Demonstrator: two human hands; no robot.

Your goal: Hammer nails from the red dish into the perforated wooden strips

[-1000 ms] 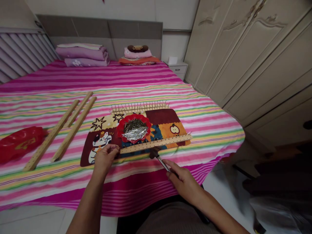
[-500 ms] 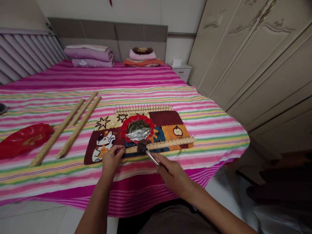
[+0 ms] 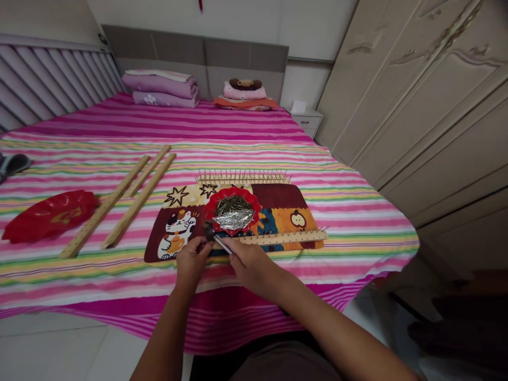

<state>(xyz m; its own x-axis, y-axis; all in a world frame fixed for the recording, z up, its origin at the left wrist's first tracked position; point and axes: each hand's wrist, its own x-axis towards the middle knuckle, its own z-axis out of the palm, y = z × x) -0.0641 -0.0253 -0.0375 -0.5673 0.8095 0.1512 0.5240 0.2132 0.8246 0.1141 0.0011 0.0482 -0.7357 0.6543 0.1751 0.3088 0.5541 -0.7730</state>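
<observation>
A hammer [image 3: 223,244] is in my right hand [image 3: 254,267], its fingers wrapped round the metal shaft. The dark hammer head is over the left end of a wooden strip [image 3: 286,239] with nails standing along it. Right beside the head, the fingers of my left hand [image 3: 193,260] are pinched together at that end of the strip; what they hold is too small to make out. Behind the strip, a red scalloped bowl [image 3: 210,207] holds loose nails [image 3: 236,211], some dark and some silvery. The strip lies across a patterned mat [image 3: 278,194] with a cat printed on it.
Another wooden strip [image 3: 244,179] full of upright nails lies along the mat's far edge. To the left are several bare wooden strips [image 3: 138,203] and a red dish [image 3: 39,214]. All rest on a striped bedspread [image 3: 357,211]. A wardrobe [image 3: 428,106] stands at the right.
The hammer has moved left along the strip, from right of my left hand to close beside its fingertips. My left hand stays at the strip's end. The whole view has shifted slightly.
</observation>
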